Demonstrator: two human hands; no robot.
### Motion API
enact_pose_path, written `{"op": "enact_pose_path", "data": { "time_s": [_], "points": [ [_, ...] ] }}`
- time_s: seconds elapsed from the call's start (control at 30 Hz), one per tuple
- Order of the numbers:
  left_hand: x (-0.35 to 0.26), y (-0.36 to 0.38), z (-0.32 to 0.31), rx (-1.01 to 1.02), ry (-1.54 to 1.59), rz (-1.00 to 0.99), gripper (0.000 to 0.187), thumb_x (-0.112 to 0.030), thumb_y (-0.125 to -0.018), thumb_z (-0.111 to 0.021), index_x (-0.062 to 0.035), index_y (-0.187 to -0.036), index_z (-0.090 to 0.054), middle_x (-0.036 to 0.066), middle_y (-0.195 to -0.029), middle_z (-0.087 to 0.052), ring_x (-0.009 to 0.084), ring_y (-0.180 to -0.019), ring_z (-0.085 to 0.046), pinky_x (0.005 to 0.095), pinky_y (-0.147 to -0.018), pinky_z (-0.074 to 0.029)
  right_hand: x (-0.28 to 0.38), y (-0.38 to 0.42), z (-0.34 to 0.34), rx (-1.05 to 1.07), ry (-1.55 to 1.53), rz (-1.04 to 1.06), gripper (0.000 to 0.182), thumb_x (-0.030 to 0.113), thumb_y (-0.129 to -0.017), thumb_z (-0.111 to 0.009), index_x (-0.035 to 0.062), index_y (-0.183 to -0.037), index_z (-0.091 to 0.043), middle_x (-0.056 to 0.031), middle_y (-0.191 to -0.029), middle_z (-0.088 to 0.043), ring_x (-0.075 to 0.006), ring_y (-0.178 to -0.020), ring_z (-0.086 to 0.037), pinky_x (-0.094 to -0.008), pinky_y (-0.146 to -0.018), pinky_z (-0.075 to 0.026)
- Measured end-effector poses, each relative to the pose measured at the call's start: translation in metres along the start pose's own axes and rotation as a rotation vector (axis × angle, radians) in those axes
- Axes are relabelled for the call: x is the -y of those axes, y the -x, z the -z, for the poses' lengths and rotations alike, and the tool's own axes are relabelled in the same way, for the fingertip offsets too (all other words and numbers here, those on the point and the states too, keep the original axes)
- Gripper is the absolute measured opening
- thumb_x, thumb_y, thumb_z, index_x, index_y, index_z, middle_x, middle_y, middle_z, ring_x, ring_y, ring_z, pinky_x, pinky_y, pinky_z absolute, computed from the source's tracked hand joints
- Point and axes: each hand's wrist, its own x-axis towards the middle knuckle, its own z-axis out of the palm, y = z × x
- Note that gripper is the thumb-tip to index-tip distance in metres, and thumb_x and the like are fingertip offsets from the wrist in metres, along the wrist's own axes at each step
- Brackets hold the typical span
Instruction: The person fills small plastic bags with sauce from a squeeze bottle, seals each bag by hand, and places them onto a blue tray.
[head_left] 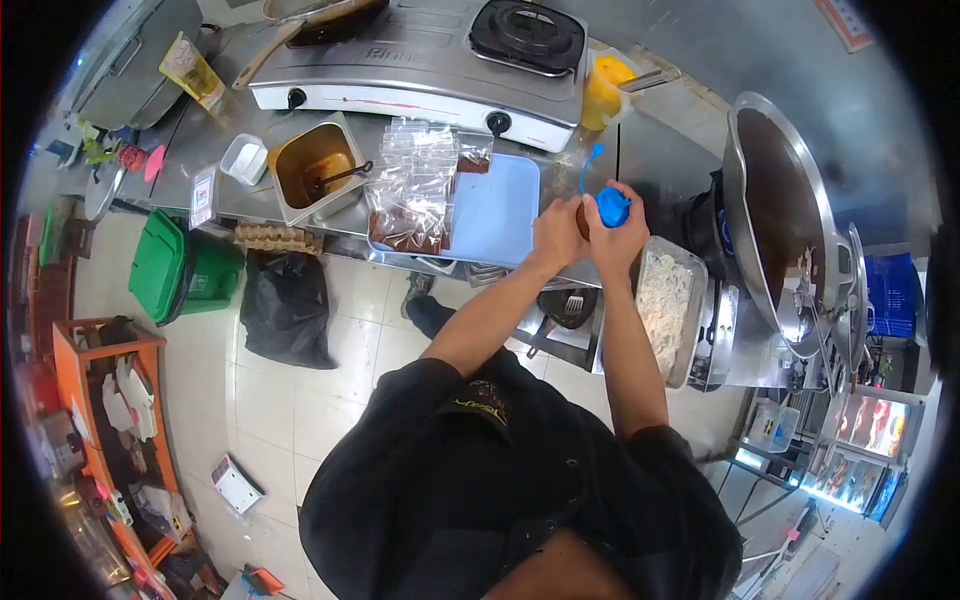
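A bottle of brown contents with a blue cap (613, 206) is held between both hands over the counter's front edge. My left hand (558, 236) is closed around its brown side, and my right hand (620, 238) wraps the end by the cap. A loose blue cap piece on a strap (597, 152) sticks out just beyond the hands. To the left lies a light blue tray (510, 205) bearing several clear plastic packets (415, 175) with reddish-brown contents. Below my right hand stands a clear tub of white flour-like powder (665, 305).
A two-burner gas stove (420, 70) spans the back. At right a large metal wok (785, 200) stands tilted. A metal pan of brown sauce (315, 165) and a white container (243, 160) stand left; a yellow jug (605, 95) is behind. A green bin (185, 265) stands on the floor.
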Motion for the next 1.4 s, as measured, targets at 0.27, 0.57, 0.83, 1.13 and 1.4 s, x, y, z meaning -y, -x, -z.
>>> {"op": "enact_pose_path", "data": {
  "time_s": [0.27, 0.57, 0.83, 1.13, 1.4],
  "points": [
    [0.032, 0.001, 0.050, 0.313, 0.331, 0.024, 0.071, -0.009, -0.067, -0.077, -0.0080, -0.130, -0.044, 0.015, -0.108, -0.062, 0.0330, -0.093, -0.065, 0.0433, -0.076, -0.055, 0.017, 0.002, -0.004, -0.090, 0.052, -0.083, 0.048, 0.026, -0.072, -0.086, 0.0020, -0.107, -0.065, -0.0134, -0.102, -0.066, -0.0278, -0.093, -0.065, -0.0376, -0.084, -0.051],
    [0.067, 0.049, 0.151, 0.960, 1.384, 0.302, 0.074, 0.008, -0.084, -0.066, -0.0093, -0.145, -0.028, 0.017, -0.125, -0.056, 0.0279, -0.108, -0.064, 0.0445, -0.086, -0.058, 0.094, 0.049, -0.002, 0.525, -0.227, -0.088, 0.035, 0.014, -0.078, -0.080, 0.0035, -0.109, -0.067, -0.0137, -0.107, -0.064, -0.0275, -0.099, -0.063, -0.0354, -0.086, -0.049],
    [0.065, 0.048, 0.201, 0.983, 0.977, 0.296, 0.078, -0.004, -0.089, -0.071, -0.0095, -0.146, -0.019, 0.013, -0.109, -0.061, 0.0216, -0.088, -0.070, 0.0354, -0.075, -0.060, 0.092, 0.058, -0.040, 0.796, -0.353, -0.216, 0.015, 0.007, -0.077, -0.078, 0.0036, -0.090, -0.071, -0.0109, -0.102, -0.064, -0.0274, -0.095, -0.064, -0.0360, -0.082, -0.050],
    [0.086, 0.057, 0.204, 0.830, 0.959, 0.109, 0.054, -0.014, -0.097, -0.065, -0.0107, -0.147, -0.042, 0.006, -0.099, -0.069, 0.0116, -0.080, -0.065, 0.0253, -0.070, -0.052, 0.097, 0.044, -0.040, 0.348, -0.367, -0.403, 0.013, 0.005, -0.098, -0.055, -0.0022, -0.091, -0.062, -0.0121, -0.093, -0.065, -0.0214, -0.087, -0.063, -0.0341, -0.076, -0.048],
    [0.077, 0.035, 0.240, 0.616, 0.529, -0.032, 0.013, -0.008, -0.089, -0.070, -0.0018, -0.100, -0.072, 0.008, -0.091, -0.073, 0.0111, -0.076, -0.064, 0.0294, -0.074, -0.050, 0.108, 0.044, -0.061, 0.770, -0.175, -0.096, 0.010, 0.004, -0.086, -0.068, 0.0001, -0.092, -0.061, -0.0140, -0.083, -0.059, -0.0334, -0.082, -0.058, -0.0415, -0.074, -0.044]
  ]
}}
